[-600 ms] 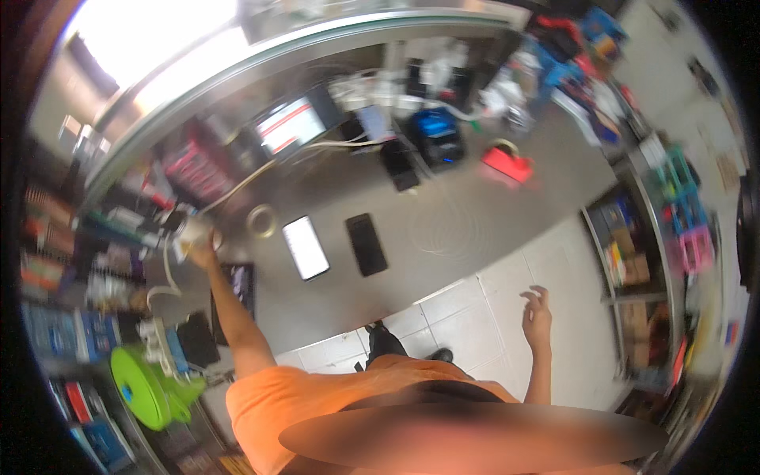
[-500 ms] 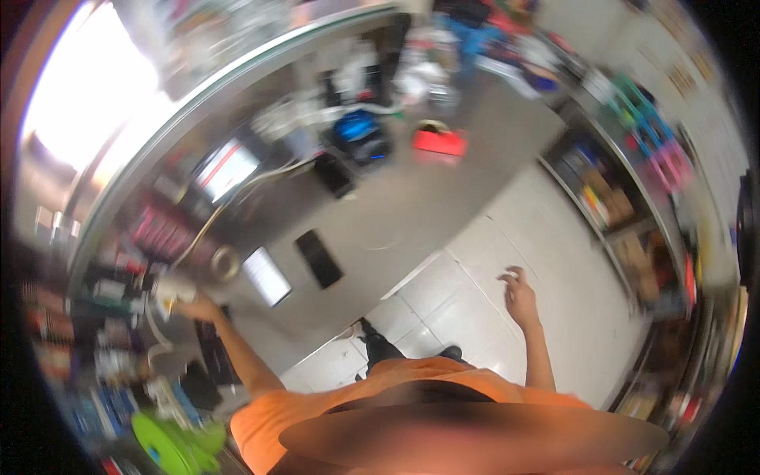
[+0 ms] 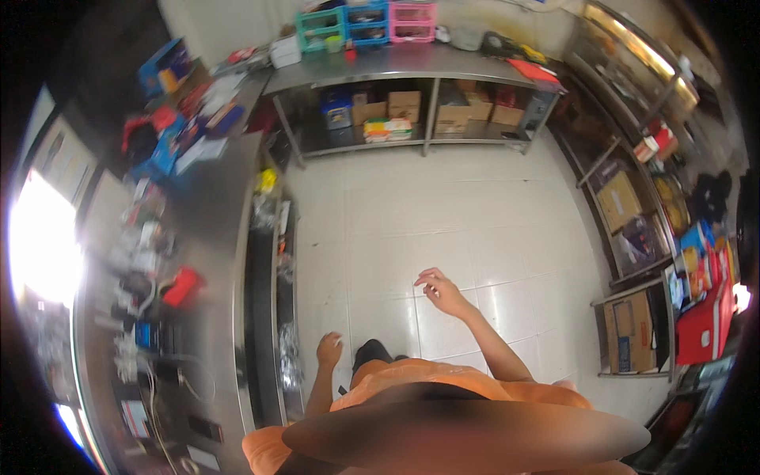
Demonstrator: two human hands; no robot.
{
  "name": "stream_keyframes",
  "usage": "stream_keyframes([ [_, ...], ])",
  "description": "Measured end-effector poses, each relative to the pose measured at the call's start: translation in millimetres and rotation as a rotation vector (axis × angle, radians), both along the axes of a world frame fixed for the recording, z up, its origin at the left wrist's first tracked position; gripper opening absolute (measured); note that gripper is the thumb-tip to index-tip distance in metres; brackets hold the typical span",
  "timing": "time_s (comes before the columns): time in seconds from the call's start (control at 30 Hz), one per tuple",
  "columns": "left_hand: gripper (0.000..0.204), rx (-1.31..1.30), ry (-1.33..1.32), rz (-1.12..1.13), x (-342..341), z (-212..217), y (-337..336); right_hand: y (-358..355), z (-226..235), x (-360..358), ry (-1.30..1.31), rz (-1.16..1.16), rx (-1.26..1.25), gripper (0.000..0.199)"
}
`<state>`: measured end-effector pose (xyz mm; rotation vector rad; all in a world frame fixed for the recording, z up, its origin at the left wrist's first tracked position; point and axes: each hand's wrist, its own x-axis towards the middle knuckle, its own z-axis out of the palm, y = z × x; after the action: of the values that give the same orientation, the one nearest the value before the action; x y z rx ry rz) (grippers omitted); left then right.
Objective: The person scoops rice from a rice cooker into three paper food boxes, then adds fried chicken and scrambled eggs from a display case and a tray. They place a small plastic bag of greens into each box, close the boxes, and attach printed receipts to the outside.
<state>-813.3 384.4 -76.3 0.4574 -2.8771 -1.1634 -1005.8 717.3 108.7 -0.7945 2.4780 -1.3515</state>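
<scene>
Low over the floor, beside the left-hand counter, is my left hand [image 3: 328,351]. Its fingers are curled closed, with a small white bit showing at the fingertips, too small to name. My right hand [image 3: 443,294] hangs in the air over the white tiled floor [image 3: 380,214], loosely bent with its fingers apart and nothing in them. Neither hand touches a surface. Along my left runs the steel counter [image 3: 210,229], with a red tape dispenser [image 3: 182,286] on it. Closer to me on that counter lie a black phone [image 3: 206,428] and a white phone-like slab [image 3: 203,458].
Ahead stands a steel table [image 3: 356,71] bearing teal, blue and pink drawer units [image 3: 412,21], with cardboard boxes [image 3: 404,104] on its lower shelf. Metal racks [image 3: 602,170] line the right side, with a large carton [image 3: 631,332] and a red box-shaped bag [image 3: 704,324].
My view has swung to the right, away from the counter. My left hand has come off the counter's far left end and down to my side. My right hand stays raised over the floor.
</scene>
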Motion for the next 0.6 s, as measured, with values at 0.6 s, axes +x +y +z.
stream_keyframes([
  [0.6, 0.03, -0.412, -0.46, -0.514, -589.7, -69.4, 118.6, 372.2, -239.7, -104.7, -0.784, -1.049, 0.534, 0.026],
])
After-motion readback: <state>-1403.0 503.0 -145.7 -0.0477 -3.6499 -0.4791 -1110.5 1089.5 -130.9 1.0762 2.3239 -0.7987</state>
